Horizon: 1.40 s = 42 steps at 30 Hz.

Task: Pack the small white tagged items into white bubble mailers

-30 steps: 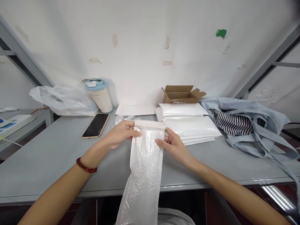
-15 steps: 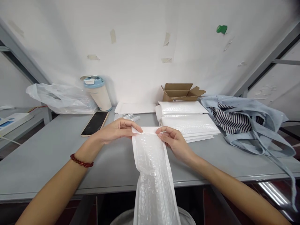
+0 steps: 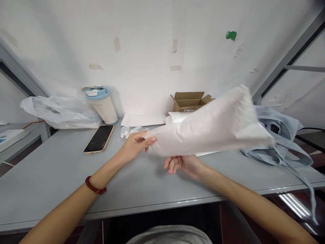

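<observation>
A white bubble mailer (image 3: pixel 210 127) is lifted above the grey table (image 3: pixel 50 176), stretched out to the right and blurred by motion. My left hand (image 3: pixel 134 145) pinches its left end, fingers closed on it. My right hand (image 3: pixel 181 165) sits under the mailer with fingers curled, supporting it from below. Behind the raised mailer lies a stack of white bubble mailers (image 3: pixel 175 117), mostly hidden. A red bead bracelet (image 3: pixel 94 186) is on my left wrist.
A phone (image 3: pixel 99 139) lies face up at left. Behind it stand a cup with a blue lid (image 3: pixel 101 103) and a clear plastic bag (image 3: pixel 58 110). An open cardboard box (image 3: pixel 189 100) is at the wall. A blue cloth bag (image 3: pixel 284 135) lies right.
The mailer hung down over the table's front edge, held at its top by both hands. Now it has swung up and to the right, and my right hand has moved beneath it.
</observation>
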Tool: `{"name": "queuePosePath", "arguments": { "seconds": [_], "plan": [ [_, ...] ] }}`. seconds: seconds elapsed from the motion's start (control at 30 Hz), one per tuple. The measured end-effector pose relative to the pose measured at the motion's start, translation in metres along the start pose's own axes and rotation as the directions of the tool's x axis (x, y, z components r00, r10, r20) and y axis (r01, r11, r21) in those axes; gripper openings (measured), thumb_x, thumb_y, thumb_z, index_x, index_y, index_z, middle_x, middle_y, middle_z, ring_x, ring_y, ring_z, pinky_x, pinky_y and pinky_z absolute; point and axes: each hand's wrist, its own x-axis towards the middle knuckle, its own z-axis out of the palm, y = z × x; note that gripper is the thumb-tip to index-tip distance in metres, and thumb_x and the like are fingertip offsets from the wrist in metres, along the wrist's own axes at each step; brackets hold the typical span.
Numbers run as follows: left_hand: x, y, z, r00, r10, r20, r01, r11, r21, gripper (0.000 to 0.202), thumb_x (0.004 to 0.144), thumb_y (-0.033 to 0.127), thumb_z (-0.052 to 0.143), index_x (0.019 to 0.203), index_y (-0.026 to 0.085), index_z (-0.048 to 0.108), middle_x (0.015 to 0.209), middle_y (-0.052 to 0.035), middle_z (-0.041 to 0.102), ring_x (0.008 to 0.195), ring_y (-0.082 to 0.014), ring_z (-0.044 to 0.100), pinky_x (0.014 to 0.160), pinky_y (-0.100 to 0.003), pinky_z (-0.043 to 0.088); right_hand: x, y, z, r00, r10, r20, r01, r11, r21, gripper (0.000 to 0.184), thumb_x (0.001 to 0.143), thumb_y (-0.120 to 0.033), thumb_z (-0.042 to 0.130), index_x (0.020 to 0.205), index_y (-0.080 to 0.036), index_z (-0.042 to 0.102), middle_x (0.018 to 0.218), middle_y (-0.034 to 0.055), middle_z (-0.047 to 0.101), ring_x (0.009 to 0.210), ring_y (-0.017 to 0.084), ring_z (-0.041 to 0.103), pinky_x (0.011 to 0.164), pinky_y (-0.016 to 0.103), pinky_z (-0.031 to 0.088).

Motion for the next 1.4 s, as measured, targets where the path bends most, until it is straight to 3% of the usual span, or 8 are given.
{"name": "queuePosePath", "arguments": {
  "seconds": [0.13,0.27,0.47,0.77,0.9,1.03,1.2,1.4],
  "plan": [
    [0.010,0.001,0.001,0.997,-0.055,-0.048,0.053,0.997,-0.056,0.035,0.081,0.048,0.059,0.069,0.016,0.056,0.055,0.0033,0.049,0.047,-0.0077,0.044,0.041,-0.020,0.038,-0.003,-0.001,0.007,0.958,0.091,0.273,-0.145,0.972,0.184,0.033,0.084,-0.037,0.042,0.076,-0.011,0.061,0.060,0.0069,0.064,0.047,0.015,0.062,0.045,0.023,0.045],
    [0.037,0.012,0.005,0.996,-0.093,-0.015,0.092,0.994,-0.058,0.034,0.078,0.044,0.064,0.064,0.015,0.053,0.049,0.0052,0.043,0.041,-0.0058,0.040,0.037,-0.018,0.031,-0.004,0.001,0.011,0.888,0.130,0.442,-0.226,0.959,0.172,0.023,0.085,-0.037,0.051,0.091,-0.015,0.055,0.063,0.0035,0.067,0.048,0.016,0.065,0.043,0.022,0.047],
    [0.100,0.022,0.032,0.968,-0.248,0.031,0.250,0.956,-0.154,0.030,0.079,0.027,0.065,0.057,0.014,0.050,0.048,0.0045,0.041,0.040,-0.0039,0.035,0.039,-0.020,0.024,-0.001,0.006,0.010,0.914,0.151,0.378,-0.206,0.972,0.110,0.024,0.084,-0.038,0.055,0.088,-0.014,0.054,0.060,0.0022,0.065,0.047,0.015,0.064,0.042,0.020,0.047],
    [0.168,0.019,0.052,0.931,-0.315,-0.183,0.303,0.949,-0.091,0.041,0.083,0.013,0.058,0.052,0.020,0.032,0.043,0.0082,0.029,0.040,-0.0038,0.028,0.042,-0.020,0.026,-0.003,0.002,0.009,0.938,0.111,0.329,-0.155,0.982,0.108,0.022,0.085,-0.037,0.055,0.085,-0.015,0.052,0.059,0.0003,0.064,0.043,0.013,0.062,0.042,0.020,0.046],
    [0.170,0.014,0.052,0.927,-0.256,-0.274,0.275,0.961,0.034,0.044,0.078,0.017,0.064,0.052,0.022,0.028,0.041,0.0085,0.026,0.038,-0.0048,0.028,0.040,-0.021,0.022,-0.003,0.002,0.009,0.938,0.114,0.327,-0.153,0.983,0.098,0.018,0.086,-0.033,0.054,0.084,-0.016,0.051,0.058,-0.0001,0.064,0.043,0.013,0.062,0.042,0.019,0.046],
    [0.162,0.009,0.050,0.937,-0.172,-0.303,0.234,0.955,0.181,0.034,0.079,0.029,0.062,0.056,0.019,0.040,0.047,0.0020,0.042,0.038,-0.0067,0.036,0.039,-0.022,0.026,-0.003,0.003,0.010,0.942,0.117,0.316,-0.155,0.983,0.099,0.016,0.085,-0.031,0.054,0.084,-0.016,0.051,0.058,-0.0003,0.064,0.044,0.013,0.063,0.042,0.019,0.046],
    [0.148,0.000,0.023,0.940,-0.105,-0.324,0.235,0.890,0.390,0.027,0.087,0.037,0.042,0.092,0.013,0.054,0.079,-0.0097,0.064,0.051,-0.0125,0.055,0.045,-0.023,0.040,-0.002,0.002,0.011,0.947,0.127,0.295,-0.156,0.985,0.075,0.012,0.085,-0.027,0.052,0.083,-0.015,0.051,0.057,-0.0003,0.064,0.043,0.012,0.062,0.041,0.018,0.046],
    [0.127,-0.029,-0.032,0.995,-0.057,-0.077,0.096,0.652,0.752,0.024,0.070,0.023,0.058,0.091,0.013,0.065,0.102,-0.0118,0.067,0.100,-0.0270,0.059,0.083,-0.032,0.046,0.002,0.008,0.012,0.944,0.125,0.305,-0.153,0.986,0.071,0.016,0.085,-0.031,0.055,0.083,-0.015,0.050,0.058,0.0006,0.064,0.044,0.013,0.063,0.041,0.018,0.046]
  ]
}}
